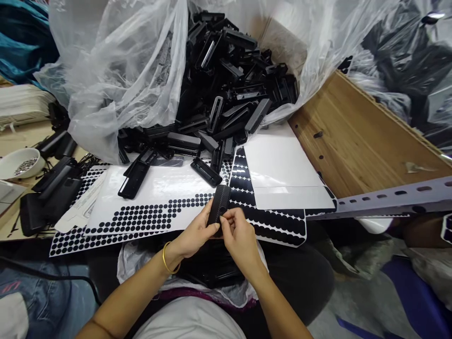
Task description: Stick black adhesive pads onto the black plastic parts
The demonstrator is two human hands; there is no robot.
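My left hand (193,234) grips a long black plastic part (219,203) with a textured, carbon-like face, its thumb along the lower side. My right hand (240,234) pinches at the lower right of that part, finger and thumb together; whatever sits between the fingertips is too small to make out. Just beyond both hands lie white sheets of round black stickers (141,218). A hollow black part (206,172) rests on the sheet close to the held one. Another black part (134,179) lies farther left.
A large heap of black parts (240,80) spills from a clear plastic bag (127,70) at the back. To the right stands a wooden board (363,136) with a metal edge. A white bowl (21,162) of small metal pieces is at left. An open bag (212,273) sits on my lap.
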